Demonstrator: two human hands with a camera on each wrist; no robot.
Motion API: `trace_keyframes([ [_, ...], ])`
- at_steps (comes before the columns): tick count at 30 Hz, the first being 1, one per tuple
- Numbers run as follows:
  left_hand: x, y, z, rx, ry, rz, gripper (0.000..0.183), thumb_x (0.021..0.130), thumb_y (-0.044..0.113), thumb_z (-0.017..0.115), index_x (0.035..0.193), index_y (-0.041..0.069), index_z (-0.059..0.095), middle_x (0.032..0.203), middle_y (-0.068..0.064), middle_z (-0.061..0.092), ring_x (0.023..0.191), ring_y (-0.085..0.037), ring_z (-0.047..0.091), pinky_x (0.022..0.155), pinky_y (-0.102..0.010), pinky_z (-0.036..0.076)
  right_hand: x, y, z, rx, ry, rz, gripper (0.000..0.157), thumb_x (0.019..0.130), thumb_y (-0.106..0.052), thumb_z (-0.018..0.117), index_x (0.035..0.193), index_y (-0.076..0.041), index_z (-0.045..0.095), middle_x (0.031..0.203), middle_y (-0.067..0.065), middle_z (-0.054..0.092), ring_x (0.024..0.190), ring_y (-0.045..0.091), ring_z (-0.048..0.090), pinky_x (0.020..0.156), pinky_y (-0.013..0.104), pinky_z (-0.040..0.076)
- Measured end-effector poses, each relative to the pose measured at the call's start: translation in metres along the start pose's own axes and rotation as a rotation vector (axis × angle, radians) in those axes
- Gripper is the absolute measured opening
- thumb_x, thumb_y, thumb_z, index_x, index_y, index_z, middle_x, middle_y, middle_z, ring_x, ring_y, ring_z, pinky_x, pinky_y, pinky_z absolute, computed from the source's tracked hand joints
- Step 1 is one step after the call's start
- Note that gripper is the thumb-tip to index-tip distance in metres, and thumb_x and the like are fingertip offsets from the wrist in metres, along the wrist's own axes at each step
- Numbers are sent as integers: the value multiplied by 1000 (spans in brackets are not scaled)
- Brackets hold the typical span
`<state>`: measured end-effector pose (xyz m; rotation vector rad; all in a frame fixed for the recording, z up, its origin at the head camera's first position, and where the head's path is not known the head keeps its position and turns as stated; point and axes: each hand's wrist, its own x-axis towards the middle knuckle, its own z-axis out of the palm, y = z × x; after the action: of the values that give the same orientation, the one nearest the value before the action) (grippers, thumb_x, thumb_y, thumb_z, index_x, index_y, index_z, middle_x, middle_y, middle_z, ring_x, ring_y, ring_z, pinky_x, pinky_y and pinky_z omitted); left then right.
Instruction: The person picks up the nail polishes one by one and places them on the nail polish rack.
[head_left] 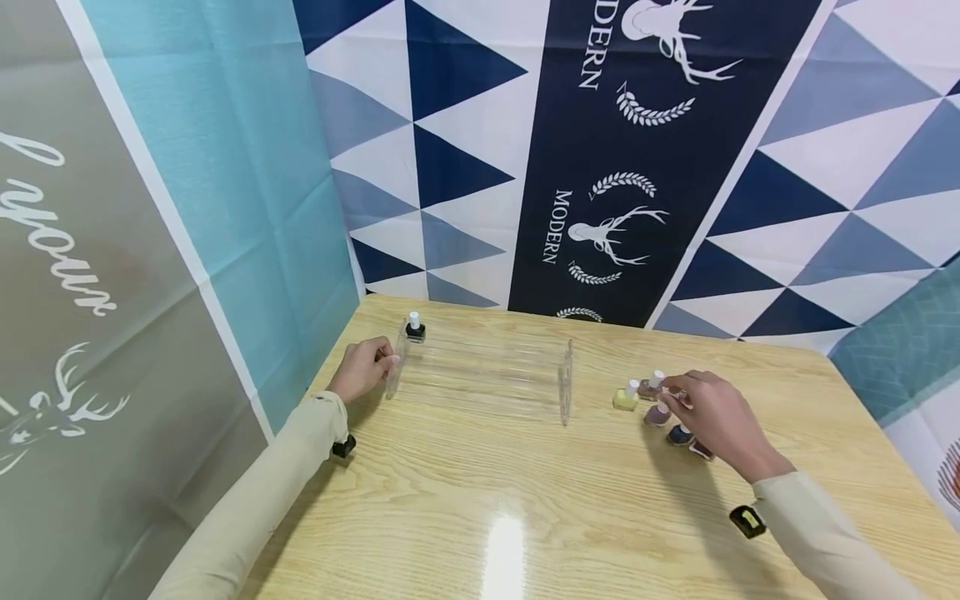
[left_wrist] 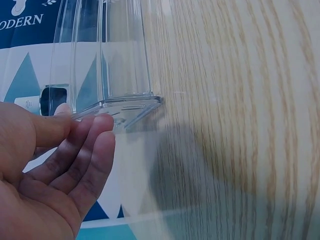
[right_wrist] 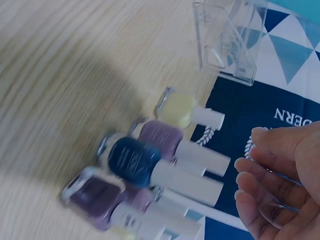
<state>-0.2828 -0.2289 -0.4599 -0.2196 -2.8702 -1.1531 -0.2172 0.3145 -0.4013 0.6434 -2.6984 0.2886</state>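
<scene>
A clear acrylic rack [head_left: 480, 379] with tiered rails stands on the table. My left hand [head_left: 365, 368] pinches its left end panel, thumb and fingertips at the panel's edge [left_wrist: 132, 107] in the left wrist view. One black nail polish bottle [head_left: 416, 331] with a white cap stands at the rack's left back end. To the right, my right hand [head_left: 716, 417] hovers over a group of nail polish bottles, its fingers loosely bent with nothing seen between them. The group includes a yellow bottle [right_wrist: 177, 107], a blue bottle [right_wrist: 132, 161] and a dark purple bottle [right_wrist: 95, 197], all white-capped.
The wooden table [head_left: 420, 500] meets a patterned cloth backdrop [head_left: 457, 167] behind the rack. Another cloth [head_left: 247, 167] hangs along the left side. Bare tabletop lies between the rack and the bottle group. A dark device [head_left: 747, 522] sits at the right wrist.
</scene>
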Motion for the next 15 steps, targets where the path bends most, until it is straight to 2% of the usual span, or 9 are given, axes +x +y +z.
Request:
trace_keyframes([
  [9, -1, 1, -1, 0, -1, -5, 16, 104, 13, 63, 91, 3, 63, 70, -6, 63, 59, -18, 55, 54, -32, 44, -19, 12, -11, -35, 5, 1, 15, 84, -8, 84, 93, 1, 77, 85, 11, 72, 67, 21, 63, 58, 44, 53],
  [15, -1, 0, 0, -2, -6, -9, 16, 105, 13, 63, 92, 3, 63, 71, -7, 64, 60, -18, 56, 54, -32, 44, -32, 19, -10, -49, 6, 7, 15, 83, -9, 85, 91, 1, 77, 79, 9, 70, 65, 22, 62, 57, 43, 51],
])
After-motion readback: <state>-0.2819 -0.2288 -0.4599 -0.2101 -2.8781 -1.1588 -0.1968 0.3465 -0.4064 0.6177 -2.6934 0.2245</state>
